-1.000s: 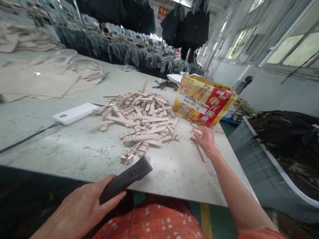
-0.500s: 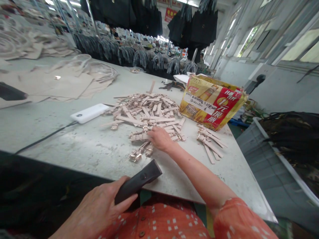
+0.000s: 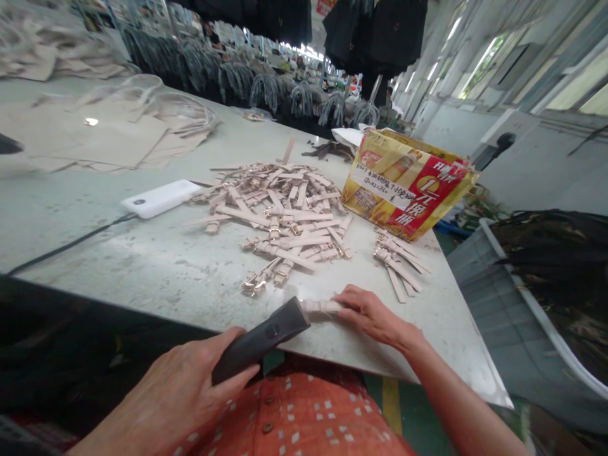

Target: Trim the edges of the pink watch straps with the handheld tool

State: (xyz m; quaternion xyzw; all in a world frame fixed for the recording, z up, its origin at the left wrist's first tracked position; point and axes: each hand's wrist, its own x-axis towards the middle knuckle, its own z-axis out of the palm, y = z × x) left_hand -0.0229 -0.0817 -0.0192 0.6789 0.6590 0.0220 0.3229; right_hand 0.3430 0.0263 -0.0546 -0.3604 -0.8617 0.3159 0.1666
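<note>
My left hand (image 3: 190, 373) is wrapped round a black handheld tool (image 3: 263, 335), shaped like a hair clipper with a wide blunt end. My right hand (image 3: 370, 313) pinches a short beige buckle strap (image 3: 322, 306) just above the table, near its front edge. The strap's buckle end is close to the tool's tip; I cannot tell whether they touch. Beyond both hands lies a heap of beige buckle straps (image 3: 294, 202) with gold-coloured metal buckles. A smaller group of the same straps (image 3: 399, 263) rests to the right.
A yellow and red cardboard box (image 3: 403, 187) stands behind the smaller group. A white power bank (image 3: 161, 197) with a black cable lies left of the heap. Flat beige panels (image 3: 118, 136) cover the table's far left. A grey bin (image 3: 536, 316) holds dark material beside the table.
My right hand has left the heap and moved right and toward me, with a buckle strap in its fingers. My left hand keeps the black tool at nearly the same spot.
</note>
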